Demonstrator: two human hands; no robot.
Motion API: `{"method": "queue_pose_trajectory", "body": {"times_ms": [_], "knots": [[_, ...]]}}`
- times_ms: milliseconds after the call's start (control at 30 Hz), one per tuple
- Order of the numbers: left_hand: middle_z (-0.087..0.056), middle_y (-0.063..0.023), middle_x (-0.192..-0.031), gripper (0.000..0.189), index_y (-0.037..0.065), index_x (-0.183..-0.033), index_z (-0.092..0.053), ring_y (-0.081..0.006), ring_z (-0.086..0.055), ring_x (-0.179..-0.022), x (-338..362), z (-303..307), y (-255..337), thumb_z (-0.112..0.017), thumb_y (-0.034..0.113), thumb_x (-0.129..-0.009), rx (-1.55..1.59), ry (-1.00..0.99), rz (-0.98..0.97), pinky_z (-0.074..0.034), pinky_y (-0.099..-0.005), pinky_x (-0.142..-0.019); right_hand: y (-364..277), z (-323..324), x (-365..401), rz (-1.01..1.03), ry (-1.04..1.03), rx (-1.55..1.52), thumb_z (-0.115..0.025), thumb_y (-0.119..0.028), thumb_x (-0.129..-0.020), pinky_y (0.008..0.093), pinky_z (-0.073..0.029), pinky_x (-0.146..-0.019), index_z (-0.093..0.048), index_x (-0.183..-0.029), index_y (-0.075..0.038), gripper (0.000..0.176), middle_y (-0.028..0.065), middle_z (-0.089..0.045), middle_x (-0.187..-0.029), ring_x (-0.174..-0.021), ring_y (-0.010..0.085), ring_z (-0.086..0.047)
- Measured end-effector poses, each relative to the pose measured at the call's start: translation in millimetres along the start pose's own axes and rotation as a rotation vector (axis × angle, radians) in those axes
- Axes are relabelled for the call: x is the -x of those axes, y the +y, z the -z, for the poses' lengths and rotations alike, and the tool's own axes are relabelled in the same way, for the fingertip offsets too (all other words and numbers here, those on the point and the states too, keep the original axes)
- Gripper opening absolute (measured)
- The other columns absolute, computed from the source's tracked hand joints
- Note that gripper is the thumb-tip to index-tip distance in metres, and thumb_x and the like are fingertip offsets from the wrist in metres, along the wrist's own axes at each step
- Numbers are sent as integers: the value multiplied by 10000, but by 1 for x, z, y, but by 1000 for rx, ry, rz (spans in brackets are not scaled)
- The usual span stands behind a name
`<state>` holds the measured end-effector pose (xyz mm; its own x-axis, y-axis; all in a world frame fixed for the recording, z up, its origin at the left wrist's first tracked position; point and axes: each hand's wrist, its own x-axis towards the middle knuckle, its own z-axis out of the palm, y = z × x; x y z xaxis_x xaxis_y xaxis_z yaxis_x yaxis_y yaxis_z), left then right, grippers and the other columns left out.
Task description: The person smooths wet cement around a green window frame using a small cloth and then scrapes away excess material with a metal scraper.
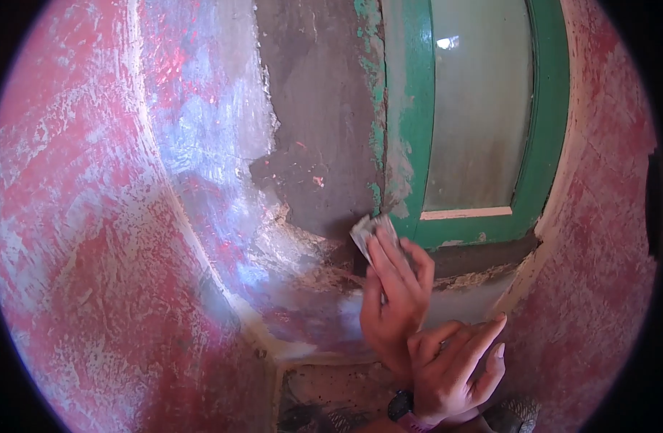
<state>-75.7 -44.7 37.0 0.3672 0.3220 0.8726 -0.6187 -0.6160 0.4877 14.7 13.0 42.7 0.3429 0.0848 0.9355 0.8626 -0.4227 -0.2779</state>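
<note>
A folded greyish sheet, which looks like sandpaper [363, 232], is pressed to the wall under the fingers of my right hand [398, 285]. It meets the wall beside the lower left corner of the green window frame [461, 234], at the edge of a dark grey plaster patch [321, 123]. Lower down, my left hand [458, 368] crosses in front of my right forearm. Its index finger and thumb stretch out to the right, the other fingers are partly curled, and nothing is in it. A dark watch [401, 406] with a pinkish strap circles the left wrist.
Worn pink and white wall [72, 216] surrounds the recess. Broken, crumbly plaster [295, 242] borders the grey patch at lower left. The frame holds a cloudy glass pane [479, 108]. Patterned footwear [519, 415] shows at the bottom, near a dusty ledge or floor [339, 386].
</note>
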Motion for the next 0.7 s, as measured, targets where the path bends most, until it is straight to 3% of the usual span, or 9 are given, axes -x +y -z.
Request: {"method": "queue_pose_trajectory", "body": {"times_ms": [67,100,200,300,400,500,600,700], "knots": [[-786,57,-943,440,160,-1383,-807,-154,-644,-994,-1,-2,-1,-816,216,-947,8,-6,-1,-391,-354,-952,-6,-19,-7,-8,9,26,-737,-58,-927,472,-539,-1051,-813,-1367,-170,461,2,-766,-1453,-1300,342,-650],[-787,55,-945,441,159,-1383,-807,-156,-645,-995,-1,-3,-2,-819,216,-946,14,-9,-4,-391,-354,-954,-4,-27,-1,-4,-95,62,-750,-75,-929,465,-534,-1058,-805,-1382,-172,467,-6,-748,-1486,-1309,334,-637],[-789,49,-952,441,155,-1383,-807,-160,-647,-999,0,-2,-3,-822,218,-947,13,-18,7,-391,-356,-959,2,-21,28,-38,-104,9,-702,42,-946,482,-515,-1117,-795,-1372,-87,455,110,-775,-1420,-1267,387,-647],[-792,45,-961,440,154,-1385,-806,-162,-648,-1001,0,-1,-3,-821,217,-949,16,-11,31,-390,-357,-962,6,-2,43,-79,-196,15,-710,34,-948,467,-523,-1096,-788,-1390,-92,465,82,-760,-1455,-1274,380,-639],[-794,43,-969,440,154,-1385,-805,-164,-653,-1007,-1,-1,-5,-822,216,-950,23,-20,29,-392,-358,-961,3,-3,24,-58,-12,45,-753,-87,-935,461,-517,-1062,-783,-1425,-183,501,-18,-725,-1520,-1323,315,-627],[-795,43,-976,440,154,-1385,-805,-166,-660,-1017,-1,-5,-3,-824,215,-950,27,-35,23,-395,-359,-960,-5,-22,3,-42,-52,96,-744,-86,-952,451,-516,-1050,-783,-1428,-180,487,-9,-731,-1516,-1317,313,-631],[-796,43,-983,439,154,-1384,-804,-168,-668,-1027,-1,-4,-3,-826,214,-949,31,-49,16,-398,-360,-959,3,-29,30,-65,-60,-15,-734,15,-952,465,-489,-1124,-798,-1372,-81,436,87,-773,-1441,-1284,361,-646],[-797,38,-990,440,150,-1381,-806,-171,-669,-1029,-1,-4,-3,-830,211,-946,34,-48,20,-400,-360,-958,5,-9,50,-83,-162,48,-743,2,-954,459,-492,-1121,-790,-1389,-86,446,75,-773,-1439,-1281,359,-646]]}}
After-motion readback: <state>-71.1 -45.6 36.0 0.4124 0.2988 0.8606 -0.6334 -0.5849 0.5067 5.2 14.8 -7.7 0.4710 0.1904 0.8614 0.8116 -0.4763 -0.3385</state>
